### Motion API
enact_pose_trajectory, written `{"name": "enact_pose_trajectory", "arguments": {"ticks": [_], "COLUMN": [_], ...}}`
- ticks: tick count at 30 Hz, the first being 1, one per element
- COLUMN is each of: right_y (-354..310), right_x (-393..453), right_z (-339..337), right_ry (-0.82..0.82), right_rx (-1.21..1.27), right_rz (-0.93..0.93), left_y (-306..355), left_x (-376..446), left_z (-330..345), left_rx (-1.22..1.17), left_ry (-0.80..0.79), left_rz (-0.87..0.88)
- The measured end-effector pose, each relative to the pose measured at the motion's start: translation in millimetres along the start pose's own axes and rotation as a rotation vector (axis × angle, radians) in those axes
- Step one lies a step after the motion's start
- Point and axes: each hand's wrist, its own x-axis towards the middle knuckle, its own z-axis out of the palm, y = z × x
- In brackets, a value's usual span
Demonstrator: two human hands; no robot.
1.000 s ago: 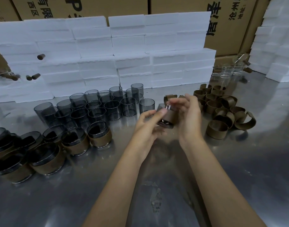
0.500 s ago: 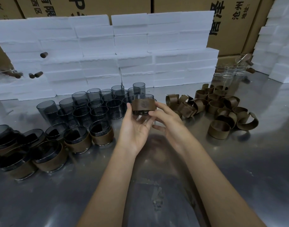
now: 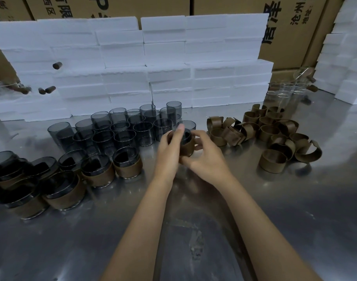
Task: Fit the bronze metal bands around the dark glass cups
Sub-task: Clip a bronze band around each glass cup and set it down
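Bronze metal wraps the dark glass cup we hold just above the desk, a little toward us from the cluster of bare cups. We take that cluster as our landmark. Our left hand curls around the near-left side of the cup, thumb up by the rim, so the glass cannot turn. Our right hand closes its grip from the other side, fingers bent round the band and under the cup's base; we judge this is to press the band snug and square on the glass. Both grips are closed on the piece, with nothing else in either hand.

To the right of the cluster lies the heap of loose bands, many of them open C-shapes, which is probably why they slip round a cup and then need squeezing. It sits on the right hand's side, within easy reach for the next pick. Left of the cluster and nearer to us stand the finished cups, banded, upright and set in rows, so done work stays apart from undone. Behind the cluster rises a wall of white foam blocks, with cardboard cartons behind that. Clear glasses stand far right of the cluster, beyond the bands.

We judge this cup nearly done; it belongs next in the finished rows.
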Motion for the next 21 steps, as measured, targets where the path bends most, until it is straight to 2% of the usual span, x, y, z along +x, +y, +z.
{"name": "enact_pose_trajectory", "arguments": {"ticks": [6,9,11,16,21], "right_y": [7.8,9.1,9.6,9.8,9.3], "right_x": [-0.3,1.2,2.4,6.9,8.2], "right_z": [3.0,1.1,0.8,-0.2,-0.9], "right_ry": [-0.163,-0.211,-0.171,0.064,0.115], "right_rx": [-0.303,-0.178,-0.124,-0.088,-0.039], "right_rz": [0.013,0.039,0.06,0.11,0.178], "left_y": [-9.0,-5.8,-3.2,0.7,-0.1], "left_x": [3.3,2.4,-0.9,-9.2,-9.8], "left_z": [0.6,-3.0,-5.4,-12.0,-14.2], "left_rx": [0.391,0.556,0.671,1.024,1.139], "left_ry": [0.112,0.16,0.212,0.398,0.459], "left_rz": [0.204,0.278,0.32,0.4,0.368]}}
